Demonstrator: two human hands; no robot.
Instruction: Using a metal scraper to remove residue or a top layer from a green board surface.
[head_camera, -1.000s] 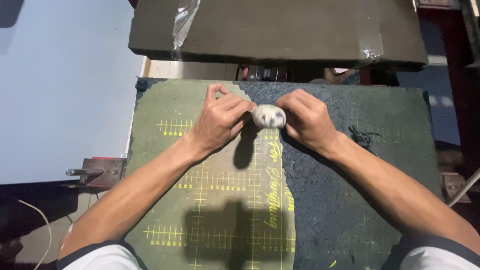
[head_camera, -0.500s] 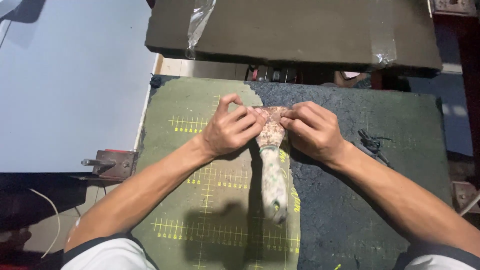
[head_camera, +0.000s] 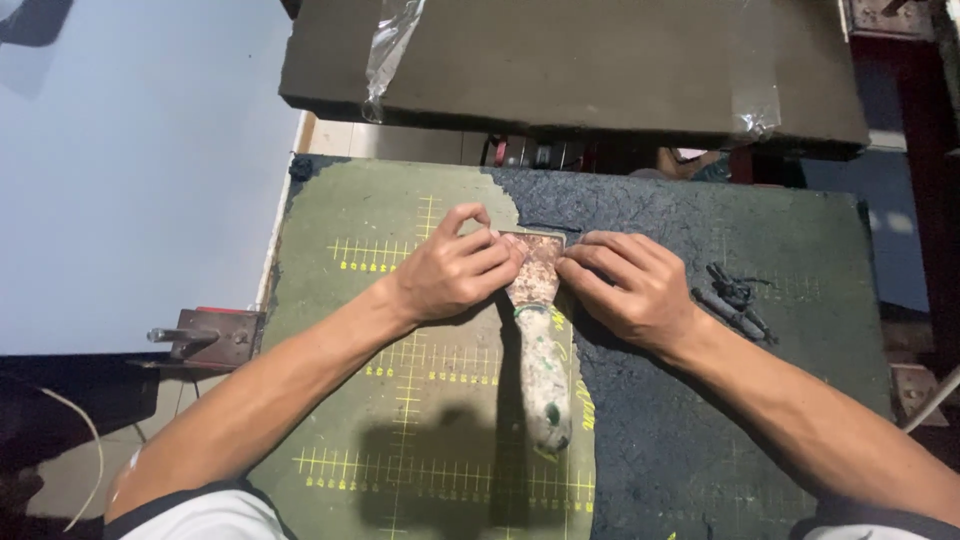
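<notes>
Dark crusted coating (head_camera: 700, 420) covers the right part of the green gridded mat (head_camera: 400, 400). Scraper (head_camera: 540, 330) lies mid-mat at the coating's edge. Left hand (head_camera: 450, 275) and right hand (head_camera: 630, 290) press curled fingers onto its blade. Scraping stroke underway, likely; next needs firm, flat pressure.

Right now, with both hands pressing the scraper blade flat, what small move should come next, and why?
Probably push the scraper forward: left hand and right hand press its blade at the boundary where the green mat meets the rough dark layer.
</notes>
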